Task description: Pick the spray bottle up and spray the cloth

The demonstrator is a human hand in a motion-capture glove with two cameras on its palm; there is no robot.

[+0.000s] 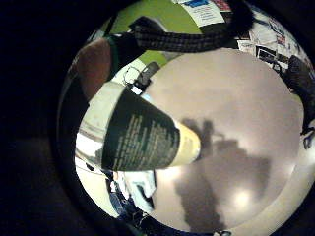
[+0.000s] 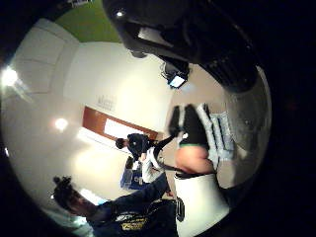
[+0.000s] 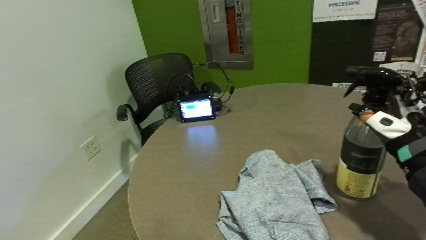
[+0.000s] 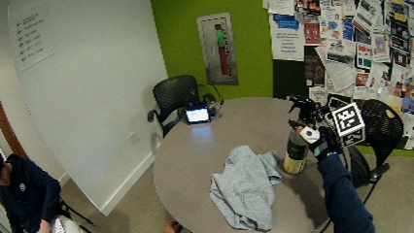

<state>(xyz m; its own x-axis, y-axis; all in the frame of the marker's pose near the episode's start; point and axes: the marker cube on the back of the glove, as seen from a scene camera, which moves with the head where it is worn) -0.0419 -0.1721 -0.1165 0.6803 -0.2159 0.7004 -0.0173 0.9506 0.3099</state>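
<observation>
On the round table (image 3: 200, 165) a grey cloth (image 3: 276, 197) lies crumpled toward the near edge, its lower folds cut off by the outside view's border. The bottle (image 3: 363, 150) stands upright at about 3 o'clock from the cloth, just beside its right fold; whether its base rests on the table or clears it slightly cannot be told. The gloved right hand (image 3: 399, 132) reaches in from the right, most of it cut off by the edge, and its grip is wrapped round the bottle's neck just under the black trigger head (image 3: 373, 80); the fingertips are hidden behind the bottle. In the little-finger-side palm view the bottle's dark label and yellowish base (image 1: 142, 135) fill the middle, with its shadow on the table top beyond. The thumb-side palm view shows mainly ceiling and wall, with the dark trigger head close against the lens and hard to make out. A small lit screen (image 3: 196, 109) sits at the table's far edge, about 11 o'clock from the cloth, beside a black chair (image 3: 156, 80).
</observation>
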